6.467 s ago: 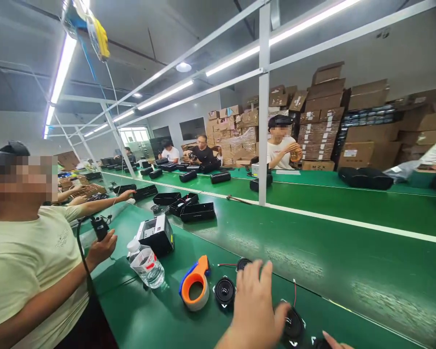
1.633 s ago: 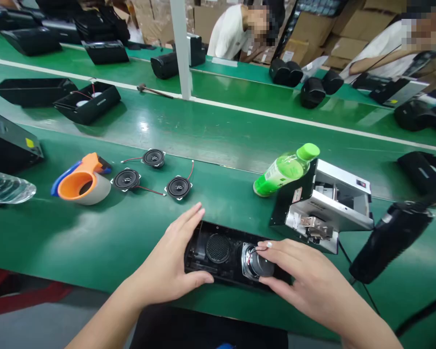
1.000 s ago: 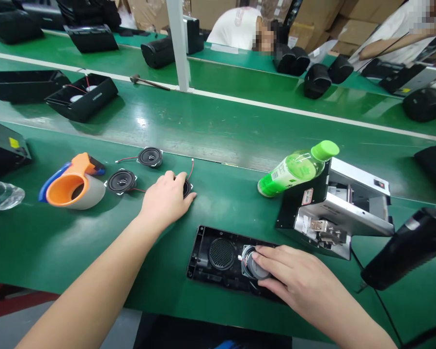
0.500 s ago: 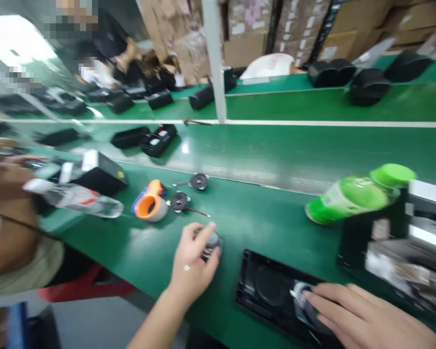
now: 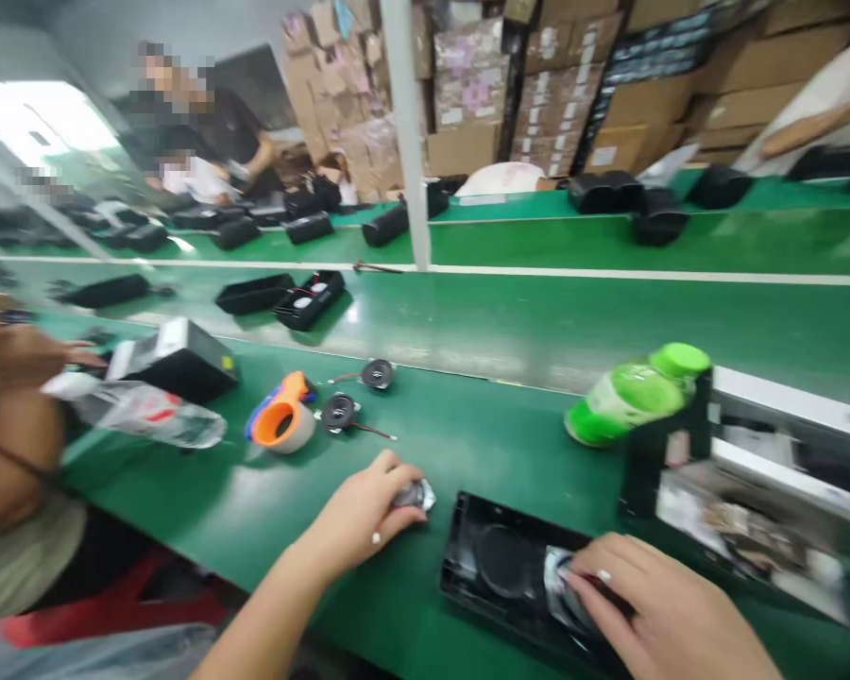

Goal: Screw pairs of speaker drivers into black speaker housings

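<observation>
My left hand (image 5: 372,515) is closed round a small round speaker (image 5: 417,495) with a silvery metal frame, low over the green bench left of a black casing. My right hand (image 5: 644,595) is closed on a second speaker (image 5: 561,590) at the right part of that long black casing (image 5: 460,576); fingers cover much of this speaker. The casing lies open side up, and a round recess (image 5: 504,561) shows in its left half. Two more speakers, a nearer one (image 5: 339,413) and a farther one (image 5: 378,374), lie on the bench with thin wires attached.
An orange-and-blue tape dispenser (image 5: 283,420) and a clear bottle (image 5: 160,413) lie to the left, near a co-worker's arm (image 5: 25,425). A green bottle (image 5: 634,397) leans by a black box (image 5: 637,472) of parts at right. Black casings (image 5: 310,300) rest on the conveyor (image 5: 510,321).
The camera view has shifted. My left hand has turned sideways round its speaker. My right hand remains at the speaker in the casing.
</observation>
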`<state>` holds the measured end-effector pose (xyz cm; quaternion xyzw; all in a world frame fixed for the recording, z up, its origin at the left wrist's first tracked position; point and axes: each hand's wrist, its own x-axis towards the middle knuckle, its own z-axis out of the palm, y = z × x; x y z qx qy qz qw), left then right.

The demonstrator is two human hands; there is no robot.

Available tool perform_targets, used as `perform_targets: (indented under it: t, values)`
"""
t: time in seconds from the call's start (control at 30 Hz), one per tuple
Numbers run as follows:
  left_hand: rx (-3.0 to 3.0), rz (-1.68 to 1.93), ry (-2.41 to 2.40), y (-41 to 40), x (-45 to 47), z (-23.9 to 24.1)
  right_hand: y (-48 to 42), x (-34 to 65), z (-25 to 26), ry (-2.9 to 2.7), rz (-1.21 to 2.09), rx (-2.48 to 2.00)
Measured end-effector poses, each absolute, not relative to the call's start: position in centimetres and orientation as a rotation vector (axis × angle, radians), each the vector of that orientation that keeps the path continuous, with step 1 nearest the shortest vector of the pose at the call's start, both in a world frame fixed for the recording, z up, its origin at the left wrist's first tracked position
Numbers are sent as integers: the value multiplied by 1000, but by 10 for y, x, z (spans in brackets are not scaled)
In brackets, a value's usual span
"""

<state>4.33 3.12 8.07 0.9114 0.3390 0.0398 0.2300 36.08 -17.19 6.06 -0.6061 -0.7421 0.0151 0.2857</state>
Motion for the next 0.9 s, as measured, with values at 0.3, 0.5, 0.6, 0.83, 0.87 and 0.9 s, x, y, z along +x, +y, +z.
perform_targets:
  t: [0.3, 0.5, 0.6, 0.83, 0.87, 0.9]
  values:
    - [2285, 187, 1002, 23, 34, 81, -186, 357, 76, -2043, 194, -1761]
    - [2094, 467, 928, -5, 50, 122, -188, 363, 77, -2062, 269, -1729]
    - [2354, 235, 694, -24, 81, 140, -188, 363, 74, -2042, 289, -1728]
    - [2730, -128, 594, -34, 135, 125, -186, 360, 78, -1962, 330, -1730]
    - [2740, -156, 619, -33, 137, 122, -186, 359, 79, -1949, 339, -1735]
    - [2748, -184, 650, -33, 138, 119, -185, 358, 79, -1939, 348, -1739]
